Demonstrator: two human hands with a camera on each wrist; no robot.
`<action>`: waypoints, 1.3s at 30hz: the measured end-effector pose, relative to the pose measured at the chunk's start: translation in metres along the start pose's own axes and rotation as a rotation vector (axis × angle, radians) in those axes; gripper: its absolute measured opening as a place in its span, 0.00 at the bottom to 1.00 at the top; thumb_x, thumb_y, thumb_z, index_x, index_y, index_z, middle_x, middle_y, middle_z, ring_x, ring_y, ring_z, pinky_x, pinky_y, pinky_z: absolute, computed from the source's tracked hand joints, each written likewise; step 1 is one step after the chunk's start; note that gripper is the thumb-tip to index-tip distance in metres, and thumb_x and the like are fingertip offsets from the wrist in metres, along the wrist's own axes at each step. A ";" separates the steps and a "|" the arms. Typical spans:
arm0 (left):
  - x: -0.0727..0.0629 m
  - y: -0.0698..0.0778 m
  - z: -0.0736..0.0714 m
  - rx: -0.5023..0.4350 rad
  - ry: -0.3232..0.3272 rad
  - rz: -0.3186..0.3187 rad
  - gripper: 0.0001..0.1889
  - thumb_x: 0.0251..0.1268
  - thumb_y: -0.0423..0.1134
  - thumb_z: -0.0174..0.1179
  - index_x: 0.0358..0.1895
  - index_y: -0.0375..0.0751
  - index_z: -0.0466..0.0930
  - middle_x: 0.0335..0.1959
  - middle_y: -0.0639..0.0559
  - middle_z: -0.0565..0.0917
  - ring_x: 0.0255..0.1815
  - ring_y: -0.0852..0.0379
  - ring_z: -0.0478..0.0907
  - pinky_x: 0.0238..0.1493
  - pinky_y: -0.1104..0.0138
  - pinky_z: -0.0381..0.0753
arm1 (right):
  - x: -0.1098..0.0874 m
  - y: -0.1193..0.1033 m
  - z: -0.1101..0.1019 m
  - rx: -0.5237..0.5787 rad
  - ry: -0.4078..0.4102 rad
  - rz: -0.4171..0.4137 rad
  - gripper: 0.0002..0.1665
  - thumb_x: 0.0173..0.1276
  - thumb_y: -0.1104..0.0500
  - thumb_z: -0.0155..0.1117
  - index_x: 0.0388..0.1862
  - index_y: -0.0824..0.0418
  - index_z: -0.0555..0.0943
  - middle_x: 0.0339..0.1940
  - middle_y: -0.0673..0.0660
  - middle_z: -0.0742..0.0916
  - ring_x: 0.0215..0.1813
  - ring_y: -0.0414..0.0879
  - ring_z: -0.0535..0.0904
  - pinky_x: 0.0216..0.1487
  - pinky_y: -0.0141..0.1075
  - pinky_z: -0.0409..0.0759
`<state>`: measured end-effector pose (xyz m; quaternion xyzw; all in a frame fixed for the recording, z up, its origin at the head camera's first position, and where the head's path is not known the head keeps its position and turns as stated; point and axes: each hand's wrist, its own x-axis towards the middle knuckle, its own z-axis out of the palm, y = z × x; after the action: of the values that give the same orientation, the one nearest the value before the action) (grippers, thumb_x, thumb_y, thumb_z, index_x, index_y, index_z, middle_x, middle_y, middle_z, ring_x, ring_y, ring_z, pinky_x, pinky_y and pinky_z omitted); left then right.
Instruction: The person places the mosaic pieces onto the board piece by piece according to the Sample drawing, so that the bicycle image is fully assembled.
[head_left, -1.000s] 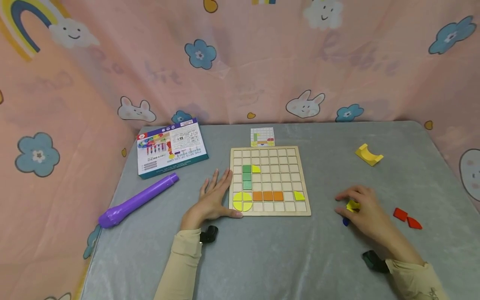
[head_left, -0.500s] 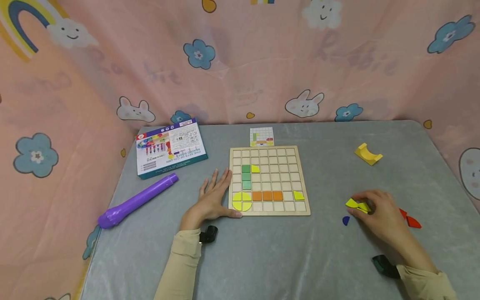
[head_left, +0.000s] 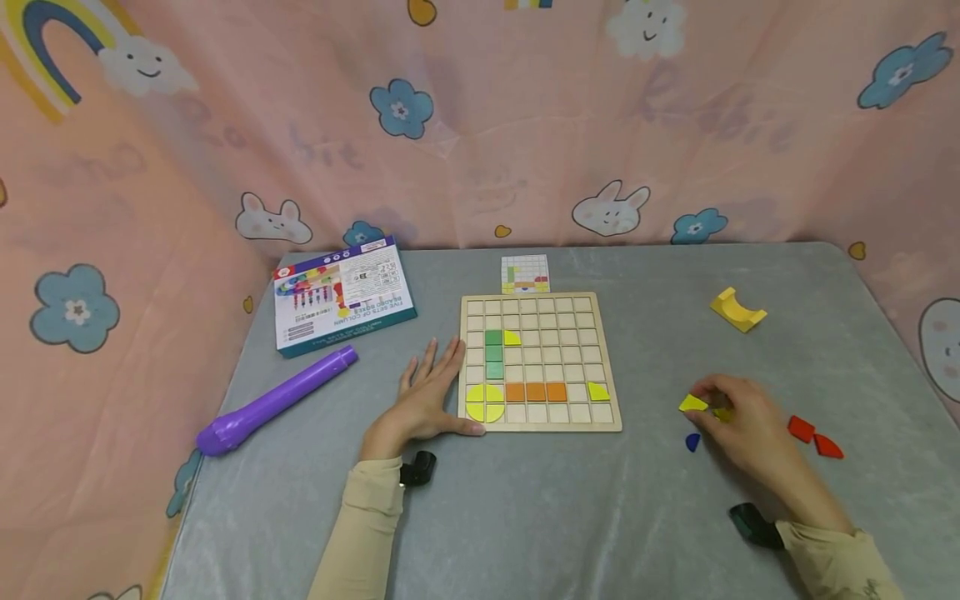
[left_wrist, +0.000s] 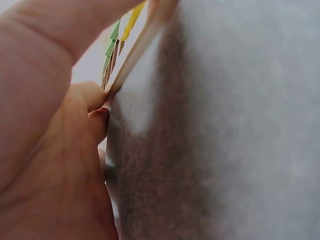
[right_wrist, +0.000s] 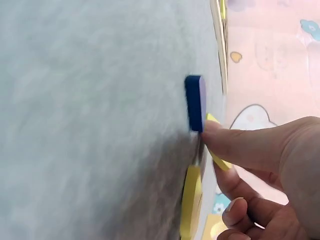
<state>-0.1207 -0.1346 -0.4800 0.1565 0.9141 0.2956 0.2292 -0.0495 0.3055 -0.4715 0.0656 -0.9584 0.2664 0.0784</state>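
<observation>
My left hand point(head_left: 423, 406) lies spread along the left edge of the wooden grid board point(head_left: 540, 428), fingers at its side and thumb at the near left corner. The board holds yellow quarter-circle tiles point(head_left: 597, 392), green square tiles point(head_left: 492, 353) and orange square tiles point(head_left: 536, 392). Off to the right, my right hand point(head_left: 746, 421) pinches a yellow tile point(head_left: 693, 403) between thumb and finger. A second yellow tile point(right_wrist: 190, 202) rests on the cloth beneath that hand, partly hidden in the head view. Close by is a small blue rounded tile point(head_left: 692, 442).
Two red tiles point(head_left: 801, 429) lie right of my right hand. A yellow arch block point(head_left: 738, 310) sits farther back. Behind the board is a small pattern card point(head_left: 525, 274). At left are a printed box point(head_left: 345, 296) and a purple tube-shaped object point(head_left: 277, 400).
The right hand shifted right, uncovering the blue tile, then came back left a little with one yellow tile pinched apart from the other. The left hand stays put.
</observation>
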 end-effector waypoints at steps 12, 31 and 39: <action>-0.003 0.005 -0.005 0.008 -0.002 0.000 0.70 0.53 0.55 0.82 0.89 0.50 0.35 0.91 0.55 0.35 0.90 0.49 0.20 0.86 0.45 0.22 | 0.016 -0.027 0.014 0.016 -0.059 -0.031 0.12 0.64 0.68 0.77 0.47 0.62 0.89 0.44 0.62 0.90 0.47 0.57 0.81 0.48 0.53 0.76; -0.003 0.005 -0.004 0.015 -0.001 -0.007 0.70 0.53 0.56 0.83 0.89 0.51 0.36 0.91 0.56 0.35 0.90 0.49 0.21 0.86 0.45 0.22 | 0.045 -0.088 0.052 0.245 -0.087 -0.118 0.10 0.66 0.68 0.77 0.44 0.57 0.90 0.35 0.51 0.88 0.37 0.43 0.75 0.38 0.35 0.72; -0.004 0.009 -0.006 0.029 -0.002 -0.023 0.70 0.53 0.55 0.82 0.89 0.52 0.36 0.90 0.57 0.35 0.90 0.50 0.20 0.87 0.45 0.22 | 0.050 -0.088 0.066 0.345 -0.072 -0.102 0.10 0.63 0.67 0.79 0.39 0.57 0.87 0.32 0.50 0.91 0.31 0.36 0.76 0.33 0.31 0.72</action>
<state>-0.1186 -0.1321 -0.4690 0.1495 0.9199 0.2794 0.2311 -0.0917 0.1918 -0.4739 0.1362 -0.8961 0.4199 0.0453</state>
